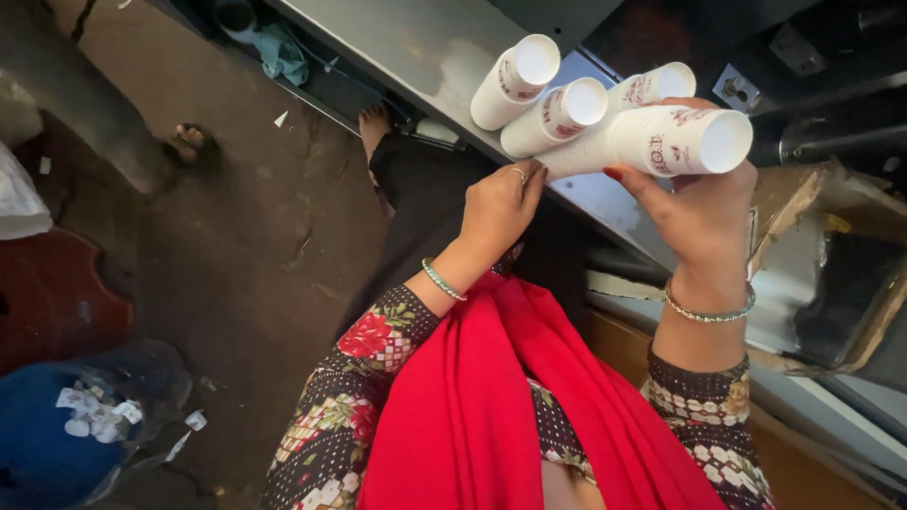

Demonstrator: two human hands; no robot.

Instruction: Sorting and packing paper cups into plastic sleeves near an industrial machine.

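Observation:
My right hand (pixel 699 212) grips a long stack of white paper cups (pixel 661 142) with red print, held sideways with its open mouth to the right. My left hand (pixel 496 212) pinches the narrow end of that same stack with thumb and fingers. Three more cup stacks lie side by side on the grey metal counter (pixel 397 38) just above: one at the left (pixel 515 80), one in the middle (pixel 557 115), and one behind the held stack (pixel 652 87). Both wrists wear bangles.
A torn cardboard box (pixel 831 274) sits right of my right hand. Dark machine parts (pixel 812 104) fill the upper right. Below the counter lie a cracked concrete floor (pixel 236 255), another person's sandalled foot (pixel 194 142), and a blue bin (pixel 57 434) with paper scraps at lower left.

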